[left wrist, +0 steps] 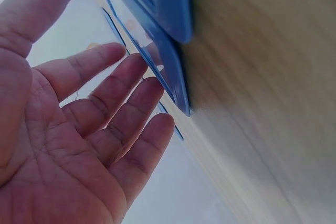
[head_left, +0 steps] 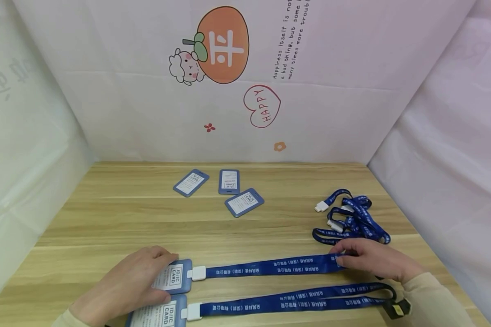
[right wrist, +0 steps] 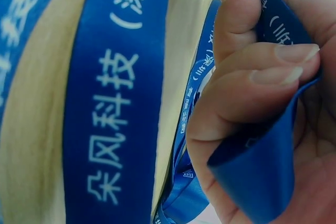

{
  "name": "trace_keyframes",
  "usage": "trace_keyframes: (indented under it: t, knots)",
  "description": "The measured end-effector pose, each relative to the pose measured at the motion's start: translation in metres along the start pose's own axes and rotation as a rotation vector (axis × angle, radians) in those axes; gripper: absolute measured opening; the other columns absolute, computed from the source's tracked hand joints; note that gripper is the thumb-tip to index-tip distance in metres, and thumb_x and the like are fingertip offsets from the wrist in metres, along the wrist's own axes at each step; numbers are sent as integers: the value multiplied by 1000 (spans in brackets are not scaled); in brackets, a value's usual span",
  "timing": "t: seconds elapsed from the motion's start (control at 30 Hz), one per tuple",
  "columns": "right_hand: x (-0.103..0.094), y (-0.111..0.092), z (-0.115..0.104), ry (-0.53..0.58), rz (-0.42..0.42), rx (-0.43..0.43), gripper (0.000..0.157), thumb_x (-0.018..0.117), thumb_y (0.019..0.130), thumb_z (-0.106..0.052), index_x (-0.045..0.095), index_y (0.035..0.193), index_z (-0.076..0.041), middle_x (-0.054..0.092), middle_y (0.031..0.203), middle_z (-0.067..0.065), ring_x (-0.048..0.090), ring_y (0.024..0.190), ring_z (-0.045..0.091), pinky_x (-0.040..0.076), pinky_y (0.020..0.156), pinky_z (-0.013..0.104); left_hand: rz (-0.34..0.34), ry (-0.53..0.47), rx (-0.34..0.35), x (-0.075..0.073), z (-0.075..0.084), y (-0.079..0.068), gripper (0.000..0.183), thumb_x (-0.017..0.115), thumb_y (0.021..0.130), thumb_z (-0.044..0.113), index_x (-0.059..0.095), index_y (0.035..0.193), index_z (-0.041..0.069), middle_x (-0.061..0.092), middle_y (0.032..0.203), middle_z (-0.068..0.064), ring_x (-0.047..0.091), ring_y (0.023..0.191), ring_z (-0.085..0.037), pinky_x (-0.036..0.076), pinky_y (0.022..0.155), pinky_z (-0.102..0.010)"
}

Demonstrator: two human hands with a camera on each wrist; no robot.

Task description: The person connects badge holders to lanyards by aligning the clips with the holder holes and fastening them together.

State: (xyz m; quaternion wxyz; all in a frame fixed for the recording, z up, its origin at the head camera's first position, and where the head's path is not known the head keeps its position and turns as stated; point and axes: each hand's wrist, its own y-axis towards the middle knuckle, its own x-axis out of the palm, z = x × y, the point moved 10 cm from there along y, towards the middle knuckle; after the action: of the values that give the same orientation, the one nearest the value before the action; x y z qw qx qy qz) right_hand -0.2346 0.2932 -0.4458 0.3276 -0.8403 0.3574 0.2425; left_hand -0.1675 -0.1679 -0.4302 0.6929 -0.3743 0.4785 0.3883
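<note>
My left hand (head_left: 127,284) lies over a blue ID card holder (head_left: 184,277), covering its left part. In the left wrist view the fingers (left wrist: 142,145) are loosely extended, their tips at the edge of a holder (left wrist: 176,74). A white clip (head_left: 198,273) joins that upper holder to a dark blue lanyard (head_left: 266,265) with white print, stretched out to the right. My right hand (head_left: 372,259) pinches this lanyard's far end; in the right wrist view a loop (right wrist: 257,177) folds between fingers and palm. Below it, a second lanyard (head_left: 278,303) with its holder (head_left: 159,315) lies parallel.
Three loose blue card holders (head_left: 244,202) lie toward the back of the wooden table (head_left: 127,218). Tangled blue lanyards (head_left: 362,220) with white clips are heaped at the right, just behind my right hand. A black buckle (head_left: 397,309) ends the lower lanyard. White cloth (head_left: 147,118) surrounds the table.
</note>
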Motion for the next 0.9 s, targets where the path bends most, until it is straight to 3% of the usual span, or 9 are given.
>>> trace_keyframes:
  t: [0.27,0.47,0.63,0.9]
  knots:
    - [-2,-4,1,-39,32,-7,23,62,106,-33,70,124,-22,71,113,-6,63,98,4,53,80,23,30,21,76,1,8,3,67,88,78,49,70,133,14,69,129,-4,64,116,-24,56,101,-51]
    - [-2,-2,2,-98,52,14,24,64,104,-37,70,123,-24,71,111,-9,62,97,5,53,80,24,-7,2,64,9,5,3,64,88,79,49,71,131,16,70,126,-1,65,112,-21,56,99,-51]
    - [-2,-1,4,-146,71,32,26,65,103,-40,71,122,-24,71,113,-11,63,100,4,54,83,26,1,0,89,10,5,1,60,88,80,45,72,130,16,71,124,0,66,109,-20,58,96,-50]
    - [-2,-4,4,-134,87,28,26,66,102,-38,71,121,-21,71,112,-10,63,98,4,55,83,27,12,1,92,11,7,4,53,85,83,44,73,127,17,72,123,1,67,108,-19,59,94,-48]
